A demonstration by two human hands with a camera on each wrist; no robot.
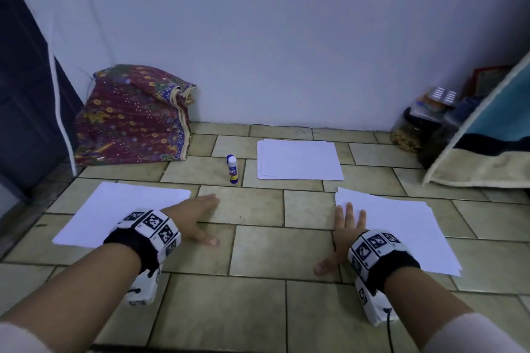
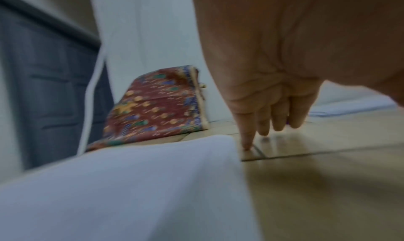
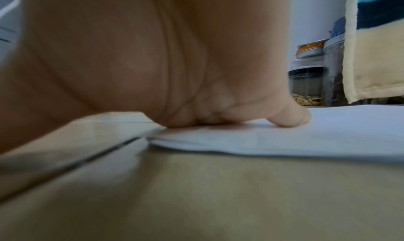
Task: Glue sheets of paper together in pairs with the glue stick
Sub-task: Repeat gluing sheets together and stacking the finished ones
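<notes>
Looking down in the head view: three lots of white paper on the tiled floor (image 1: 258, 255) — left sheet (image 1: 120, 212), right stack (image 1: 401, 235), far stack (image 1: 298, 159). One glue stick (image 1: 232, 169) stands upright, blue cap, white label, writing unreadable, just left of the far stack. Left hand (image 1: 198, 218) flat on tile beside the left sheet, fingers spread. Right hand (image 1: 344, 235) flat, fingers straight on the right stack's corner.

Left wrist view: blurred; fingers (image 2: 247, 137) straight, tips on tile beside the sheet; patterned cloth bundle (image 2: 153, 110) behind.

Right wrist view: palm pressing layered sheets; jars (image 3: 306, 82) behind.
</notes>
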